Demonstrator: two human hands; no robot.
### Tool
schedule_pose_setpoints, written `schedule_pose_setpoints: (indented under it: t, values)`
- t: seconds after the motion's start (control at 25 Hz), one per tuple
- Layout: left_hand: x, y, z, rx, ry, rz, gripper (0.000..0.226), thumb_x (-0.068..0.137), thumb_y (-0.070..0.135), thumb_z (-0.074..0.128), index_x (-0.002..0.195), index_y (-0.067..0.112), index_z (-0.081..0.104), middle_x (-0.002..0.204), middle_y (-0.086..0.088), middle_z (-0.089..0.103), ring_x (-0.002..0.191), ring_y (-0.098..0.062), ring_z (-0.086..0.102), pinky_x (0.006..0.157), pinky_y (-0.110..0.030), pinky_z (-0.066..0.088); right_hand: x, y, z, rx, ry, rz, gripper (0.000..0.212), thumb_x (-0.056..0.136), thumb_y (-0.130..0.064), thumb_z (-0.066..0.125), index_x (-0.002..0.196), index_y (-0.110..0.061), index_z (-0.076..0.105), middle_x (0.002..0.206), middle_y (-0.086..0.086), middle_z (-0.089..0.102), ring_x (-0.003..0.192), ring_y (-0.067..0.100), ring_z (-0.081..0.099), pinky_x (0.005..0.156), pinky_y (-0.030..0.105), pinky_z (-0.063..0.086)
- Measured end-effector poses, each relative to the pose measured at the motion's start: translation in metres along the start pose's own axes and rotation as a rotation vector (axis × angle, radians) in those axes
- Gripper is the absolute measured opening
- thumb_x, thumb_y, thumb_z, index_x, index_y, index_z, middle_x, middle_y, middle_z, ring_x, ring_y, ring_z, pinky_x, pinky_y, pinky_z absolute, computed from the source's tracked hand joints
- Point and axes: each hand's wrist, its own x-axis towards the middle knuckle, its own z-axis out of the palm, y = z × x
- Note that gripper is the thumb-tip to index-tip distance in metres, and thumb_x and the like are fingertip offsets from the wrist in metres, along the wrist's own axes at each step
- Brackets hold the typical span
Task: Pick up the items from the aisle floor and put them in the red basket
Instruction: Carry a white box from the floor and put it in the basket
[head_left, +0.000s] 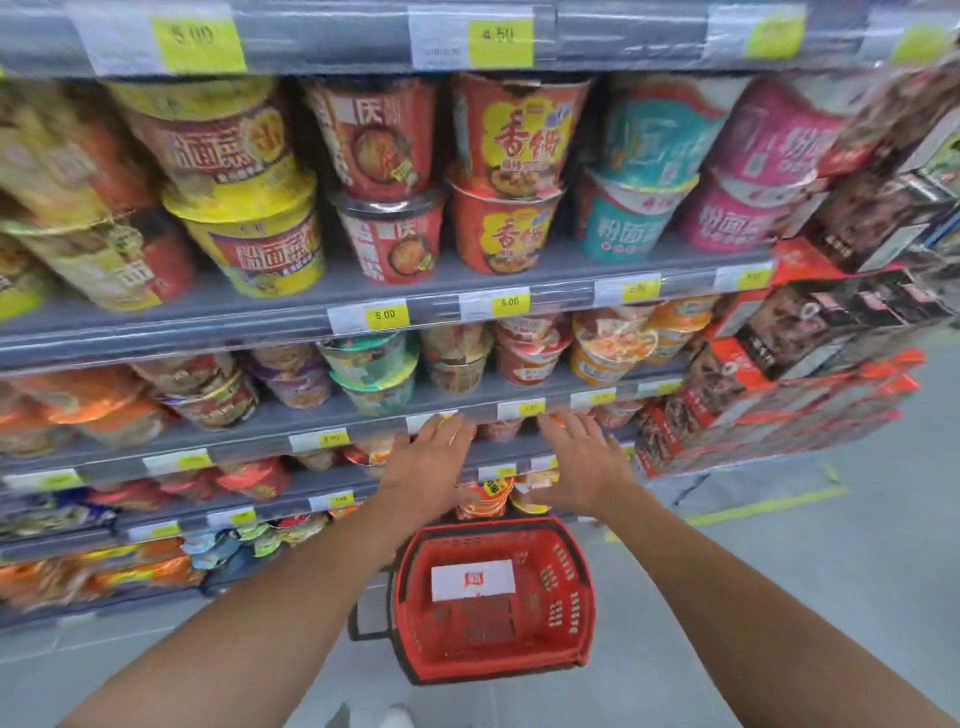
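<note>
Aisle floor bears the red basket. My left hand and right hand hover spread, empty. Crouching before grasping seems advisable.

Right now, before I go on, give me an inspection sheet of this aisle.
Surface: grey floor, yellow line marked on it.
Job's things: red basket on the floor, only a white label inside; noodle cups just behind it, floor or bottom shelf unclear.
Clutter: nothing seen.
Grips: left hand and right hand open, holding nothing, held out toward the shelves.
Cables: nothing seen.
Surroundings: shelves full of cups; stacked boxes to the right.
</note>
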Motion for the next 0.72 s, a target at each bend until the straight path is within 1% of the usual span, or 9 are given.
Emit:
schedule_pose_setpoints:
  t: [0.08,0.2,0.36,0.48,0.56,0.68,0.72]
  values:
    - [-0.015,0.000,-0.006,-0.014,-0.020,-0.049,0.103,0.086,0.070,0.059,0.161,0.022,0.007,0.170,0.001,0.007,0.155,-0.026,0.011,0.118,-0.056,0.027,-0.002,-0.004,-0.005,-0.009,-0.016,-0.033,0.116,0.078,-0.073,0.070,0.164,-0.030,0.005,0.173,-0.001,-0.001,0.159,0.027,0.001,0.125,0.058,0.020]
    - [-0.037,-0.010,-0.011,-0.039,-0.004,-0.141,0.102,0.086,0.071,0.058,0.160,0.023,0.007,0.170,0.001,0.006,0.155,-0.026,0.009,0.119,-0.061,0.024,-0.003,-0.019,-0.015,-0.042,-0.004,-0.106,0.118,0.078,-0.075,0.068,0.165,-0.030,0.001,0.173,-0.001,-0.003,0.159,0.028,0.002,0.125,0.057,0.019]
    - [-0.083,-0.036,-0.012,-0.085,0.001,-0.283,0.103,0.087,0.072,0.056,0.161,0.023,0.003,0.170,0.002,0.003,0.156,-0.025,0.007,0.121,-0.060,0.020,0.006,-0.065,-0.019,-0.089,-0.004,-0.243,0.120,0.076,-0.078,0.069,0.165,-0.030,0.003,0.173,-0.001,-0.001,0.159,0.027,0.003,0.124,0.057,0.022]
    - [-0.146,-0.078,-0.006,-0.137,-0.011,-0.487,0.101,0.091,0.068,0.054,0.161,0.023,-0.002,0.170,0.004,-0.002,0.157,-0.023,0.001,0.121,-0.062,0.017,0.014,-0.136,-0.013,-0.124,-0.027,-0.423,0.123,0.073,-0.080,0.069,0.165,-0.031,0.003,0.173,-0.001,0.001,0.159,0.028,0.006,0.124,0.055,0.026]
    - [-0.202,-0.112,0.008,-0.152,-0.026,-0.641,0.102,0.090,0.068,0.055,0.161,0.024,-0.004,0.170,0.004,-0.003,0.157,-0.023,-0.001,0.121,-0.062,0.016,0.015,-0.197,-0.008,-0.156,-0.051,-0.561,0.122,0.074,-0.078,0.068,0.165,-0.030,0.002,0.173,0.000,0.001,0.159,0.028,0.007,0.124,0.055,0.025]
    - [-0.308,-0.151,0.032,-0.219,-0.003,-0.883,0.105,0.087,0.070,0.059,0.161,0.027,-0.001,0.170,0.004,0.003,0.157,-0.024,0.004,0.119,-0.063,0.017,-0.005,-0.299,0.009,-0.217,-0.080,-0.745,0.122,0.077,-0.076,0.069,0.165,-0.030,0.000,0.173,-0.002,0.001,0.159,0.027,0.007,0.125,0.053,0.023]
    - [-0.337,-0.158,0.038,-0.221,0.001,-0.938,0.105,0.086,0.070,0.059,0.161,0.028,-0.001,0.170,0.003,0.005,0.156,-0.024,0.007,0.118,-0.063,0.019,-0.012,-0.326,0.015,-0.219,-0.084,-0.786,0.122,0.076,-0.075,0.071,0.165,-0.030,0.000,0.173,-0.001,0.002,0.159,0.027,0.008,0.125,0.052,0.023]
